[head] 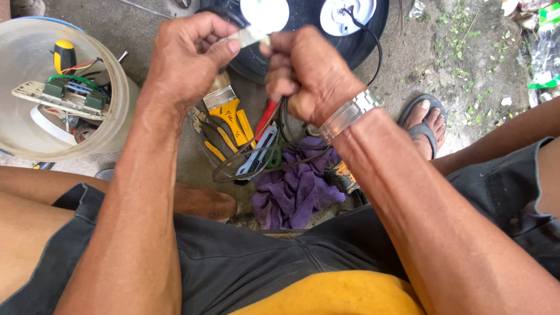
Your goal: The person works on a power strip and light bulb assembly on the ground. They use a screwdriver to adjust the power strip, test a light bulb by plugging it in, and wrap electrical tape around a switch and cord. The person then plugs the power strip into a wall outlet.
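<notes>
A small white connector piece (252,37) is pinched between the thumb and curled fingers of the left hand (189,58), and its other end is met by the fingertips of the right hand (309,73). The right hand's fingers are closed in a fist around a dark cable (279,125), which hangs below them in loops. What exactly the white piece is cannot be told, as most of it is covered by the fingers. A metal watch band (349,114) is worn on the right wrist.

Just beyond the fingers a round black housing (361,35) with two white discs (265,13) is seen, cut off by the top edge; a black wire (373,46) runs from one disc.

Below the fingers, on the concrete ground (484,52), a yellow-handled paintbrush (224,108), yellow-handled pliers (213,146), a utility knife (259,151) and a purple cloth (294,189) are laid together; the items are partly hidden by the cable loops.

To the left of the left hand stands a translucent plastic bucket (119,125). Inside it are held a screwdriver with a yellow and black handle (64,55), a pale switch plate with green parts (61,96) and some loose wires; the bottom contents are perhaps tape rolls, though poorly seen.

A sandalled foot (426,122) lies to the right.
</notes>
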